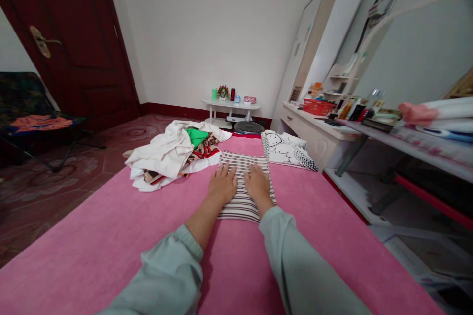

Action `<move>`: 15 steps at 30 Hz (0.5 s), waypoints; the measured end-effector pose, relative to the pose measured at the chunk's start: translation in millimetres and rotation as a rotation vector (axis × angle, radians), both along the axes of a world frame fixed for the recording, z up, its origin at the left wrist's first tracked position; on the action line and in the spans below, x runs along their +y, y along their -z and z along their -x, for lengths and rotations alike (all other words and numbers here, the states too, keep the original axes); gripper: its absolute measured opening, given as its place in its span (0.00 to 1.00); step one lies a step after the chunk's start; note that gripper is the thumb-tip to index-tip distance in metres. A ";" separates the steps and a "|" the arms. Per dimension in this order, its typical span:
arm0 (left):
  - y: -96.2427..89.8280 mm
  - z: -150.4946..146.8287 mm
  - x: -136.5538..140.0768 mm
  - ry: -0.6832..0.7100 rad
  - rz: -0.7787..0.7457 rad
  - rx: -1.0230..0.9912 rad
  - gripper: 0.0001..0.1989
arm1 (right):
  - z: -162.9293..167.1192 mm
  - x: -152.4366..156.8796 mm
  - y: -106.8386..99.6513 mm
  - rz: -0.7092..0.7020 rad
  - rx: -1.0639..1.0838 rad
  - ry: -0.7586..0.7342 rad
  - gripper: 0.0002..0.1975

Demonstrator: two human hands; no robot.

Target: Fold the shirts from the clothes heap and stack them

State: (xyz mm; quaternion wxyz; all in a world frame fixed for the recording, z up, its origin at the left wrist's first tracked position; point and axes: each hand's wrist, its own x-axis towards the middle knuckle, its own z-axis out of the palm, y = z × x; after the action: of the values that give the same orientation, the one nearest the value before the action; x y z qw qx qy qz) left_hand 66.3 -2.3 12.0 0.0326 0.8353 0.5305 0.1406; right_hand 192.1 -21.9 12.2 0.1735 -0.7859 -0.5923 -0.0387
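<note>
A striped garment (242,205), white with dark lines, lies folded into a rough rectangle on the pink bed cover (148,241). My left hand (223,182) rests flat on its left side, fingers spread and pointing away from me. On its right side lies my right hand (257,184), also flat with the fingers stretched out. Neither hand grips anything. Parts of the stripes are hidden under both palms. Just beyond to the right is a folded white cloth with black line drawings (286,147).
A loose heap of clothes (166,150), mostly white with a green piece (197,137), lies at the left. Along the right stand a dressing table (314,123) and a shelf stacked with towels (439,113). Past the bed's far end is a small white table (229,104).
</note>
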 end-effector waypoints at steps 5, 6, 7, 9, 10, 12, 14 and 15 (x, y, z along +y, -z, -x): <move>10.9 15.3 -1.7 -0.027 0.010 -0.042 0.33 | -10.9 -7.3 6.7 0.033 -0.021 -0.020 0.27; 10.0 16.7 -3.3 -0.039 0.007 -0.043 0.34 | -10.9 -7.4 6.1 0.036 -0.034 -0.016 0.27; 8.2 18.5 -5.9 -0.050 0.007 -0.042 0.34 | -10.6 -7.3 4.9 0.036 -0.052 -0.015 0.27; 2.1 25.0 -14.0 -0.057 0.005 -0.039 0.33 | -9.3 -5.7 -0.9 0.031 -0.118 -0.033 0.26; -2.0 29.7 -19.2 -0.049 0.003 -0.036 0.30 | -7.9 -3.8 -5.7 0.032 -0.172 -0.054 0.24; -10.7 41.6 -30.3 -0.025 -0.005 -0.030 0.23 | -2.5 3.3 -18.6 0.062 -0.283 -0.118 0.20; -18.2 54.2 -40.5 -0.024 0.004 -0.045 0.19 | 7.8 13.8 -32.7 0.117 -0.329 -0.167 0.17; -20.9 59.8 -44.7 -0.036 0.028 -0.068 0.20 | 14.7 19.4 -38.8 0.145 -0.308 -0.178 0.17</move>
State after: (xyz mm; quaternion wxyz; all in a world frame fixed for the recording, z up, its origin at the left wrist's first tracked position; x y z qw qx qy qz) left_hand 6.5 -46.9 32.9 0.0597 0.8198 0.5460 0.1620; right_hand 177.3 -2.5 51.0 0.0265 -0.7258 -0.6801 -0.1005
